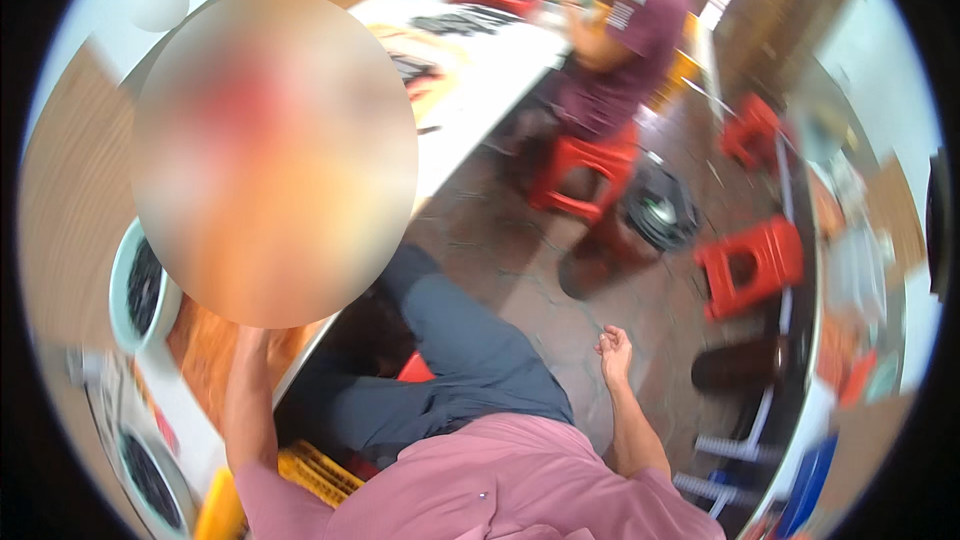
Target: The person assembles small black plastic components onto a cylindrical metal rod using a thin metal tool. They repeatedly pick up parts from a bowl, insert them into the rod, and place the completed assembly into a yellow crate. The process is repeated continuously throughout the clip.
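Left hand: hidden. The left forearm rises from the lower left of the frame and runs into a large blurred oval, which covers the hand; whether its fingers are spread, pressed together or pinching something cannot be told.

Right hand: right of centre, low in the frame, over the brown floor, beside the seated wearer's dark trousers. Its fingers are loosely curled and it appears empty.

Nearest item to the left forearm: a pale green bowl at the left of the frame, holding dark pieces (their kind is too small to tell). It stands just beside the orange-brown work surface, up and to the left of the forearm, and well apart from the right hand. Any contact between bowl and left hand is masked by the blur.

Surroundings: a second bowl with similar dark contents sits at the lower left, near a yellow crate. At the top of the frame, a co-worker in a maroon shirt sits on a red stool at the white table, both hands raised near a red tray of dark items. Another red stool stands to the right.
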Available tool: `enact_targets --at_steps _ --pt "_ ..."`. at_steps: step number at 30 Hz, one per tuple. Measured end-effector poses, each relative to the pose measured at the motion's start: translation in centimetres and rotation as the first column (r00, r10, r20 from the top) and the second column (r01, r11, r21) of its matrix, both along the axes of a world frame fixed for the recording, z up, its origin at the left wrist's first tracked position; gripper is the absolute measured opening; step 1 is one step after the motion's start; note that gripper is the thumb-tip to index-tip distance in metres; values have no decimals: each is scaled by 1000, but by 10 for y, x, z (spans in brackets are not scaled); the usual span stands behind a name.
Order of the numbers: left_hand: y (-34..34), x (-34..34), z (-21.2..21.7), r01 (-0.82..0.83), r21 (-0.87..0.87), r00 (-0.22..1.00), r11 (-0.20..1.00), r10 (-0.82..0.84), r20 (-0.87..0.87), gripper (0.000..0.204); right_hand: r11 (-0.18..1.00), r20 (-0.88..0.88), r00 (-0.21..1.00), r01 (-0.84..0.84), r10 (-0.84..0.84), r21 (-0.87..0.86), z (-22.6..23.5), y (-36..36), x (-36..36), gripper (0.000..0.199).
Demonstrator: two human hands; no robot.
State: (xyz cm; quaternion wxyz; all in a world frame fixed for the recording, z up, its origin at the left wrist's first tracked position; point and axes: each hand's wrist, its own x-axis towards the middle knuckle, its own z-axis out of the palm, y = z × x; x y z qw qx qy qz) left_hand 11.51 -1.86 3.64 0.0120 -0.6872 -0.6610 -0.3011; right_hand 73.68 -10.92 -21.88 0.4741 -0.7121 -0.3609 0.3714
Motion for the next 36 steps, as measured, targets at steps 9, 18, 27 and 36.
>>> enact_targets --at_steps 9,18,27,36 --pt "-40 -76 -29 -456 178 890 872 452 66 24 533 535 630 -771 562 349 229 175 -229 17" --pt "-48 -90 -37 -556 165 831 814 542 129 28 238 769 546 -837 332 492 297 348 -440 12" --pt "-41 -108 -48 -690 132 658 712 540 524 32 600 928 280 -796 247 81 251 537 -490 30" --pt "-50 -110 -53 -715 105 630 691 572 525 19 539 927 76 -829 368 -146 258 545 -483 20"
